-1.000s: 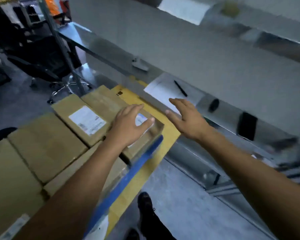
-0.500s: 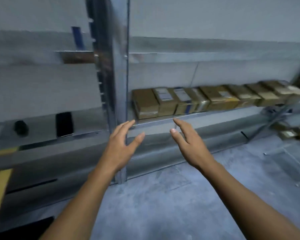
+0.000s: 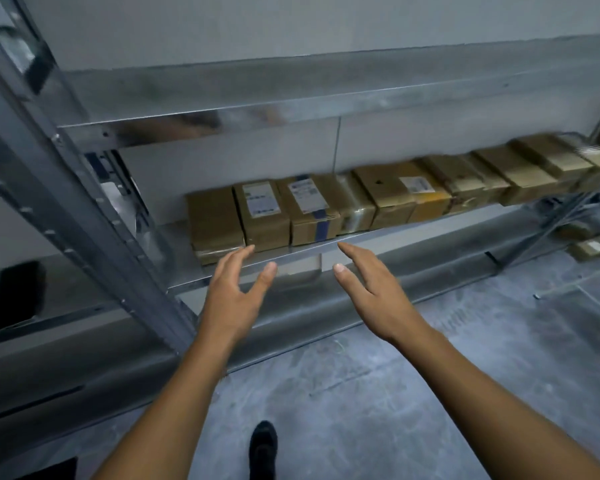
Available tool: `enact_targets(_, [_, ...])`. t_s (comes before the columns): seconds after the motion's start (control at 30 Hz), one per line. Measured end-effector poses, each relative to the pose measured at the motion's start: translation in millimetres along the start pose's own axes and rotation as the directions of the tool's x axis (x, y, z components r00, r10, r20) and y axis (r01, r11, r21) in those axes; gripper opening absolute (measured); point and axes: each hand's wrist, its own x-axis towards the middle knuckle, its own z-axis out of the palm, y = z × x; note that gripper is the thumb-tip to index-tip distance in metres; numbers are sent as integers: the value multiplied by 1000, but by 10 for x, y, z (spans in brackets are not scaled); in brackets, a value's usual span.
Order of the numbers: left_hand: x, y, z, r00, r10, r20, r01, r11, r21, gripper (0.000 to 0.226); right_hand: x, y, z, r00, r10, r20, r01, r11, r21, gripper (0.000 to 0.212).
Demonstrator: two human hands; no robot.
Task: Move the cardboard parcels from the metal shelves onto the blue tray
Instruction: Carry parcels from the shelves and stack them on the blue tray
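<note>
Both hands have moved closer to the metal shelf [image 3: 378,237] than half a second ago, and the row of cardboard parcels [image 3: 326,206] now looms larger. Left hand [image 3: 234,296] and right hand [image 3: 371,292] hover just in front of the shelf edge, fingers spread, each grip empty and touching nothing. Parcels sit side by side along the shelf; the blue tray is out of view. This looks like the reach for a parcel: next, both palms likely need to close around one near the left end.
</note>
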Motion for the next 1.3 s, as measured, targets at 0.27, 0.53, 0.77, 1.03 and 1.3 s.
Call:
enact_targets(0.27, [974,-686,-127,976,-137,-171,144,989,30,89,1075,-70,724,979,-10,202,3,999,35,69])
enact_targets(0.53, [1682,-1386,-186,882,-407,-236,410,911,-42,89,2217,-126,1489,968,-87,235,157,942,-297,72])
enact_targets(0.77, [1758,-1595,-1,848,-502,-169,463,858,-223,49,2444,-36,1797,953,-162,255,258,875,-409,80])
enact_targets(1.03, [1619,-1445,59,820,-524,-230,442,835,-328,44,2515,-47,1836,921,-215,326,321,892,-318,74])
enact_targets(1.3, [1035,-940,162,719,-604,-344,357,745,-564,59,2151,-110,1594,936,-222,272,222,975,34,61])
